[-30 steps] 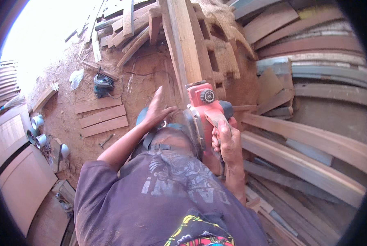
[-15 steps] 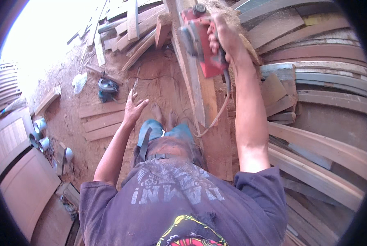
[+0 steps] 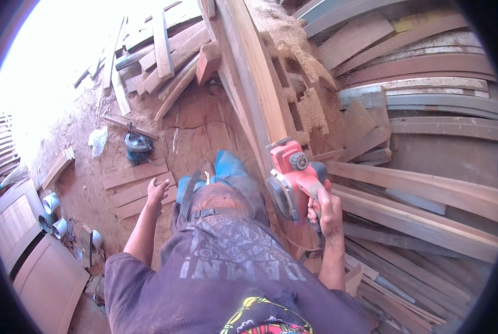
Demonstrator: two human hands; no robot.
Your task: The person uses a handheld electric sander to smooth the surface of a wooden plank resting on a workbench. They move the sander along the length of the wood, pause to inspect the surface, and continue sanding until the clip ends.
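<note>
My right hand (image 3: 329, 214) is wrapped round the rear handle of a red electric planer (image 3: 294, 181), close to my right side. The planer is at the near end of a long wooden beam (image 3: 263, 83) that runs away from me; I cannot tell if its base touches the wood. A power cord trails from the tool near my right wrist. My left hand (image 3: 159, 191) hangs in the air to the left of my legs, fingers apart and holding nothing. Beneath it, several short boards (image 3: 132, 195) lie on the dirt floor.
A teal circular saw (image 3: 139, 148) and a clear plastic bag (image 3: 97, 141) lie on the floor at left. Wood shavings (image 3: 316, 114) are heaped right of the beam. Planks (image 3: 427, 186) are stacked along the right; panels (image 3: 51, 278) and pale blue cups (image 3: 60, 227) lie at left.
My right hand has drawn the planer back along the beam, from its far part to beside my body. My left hand has lowered toward me. My body leans forward less.
</note>
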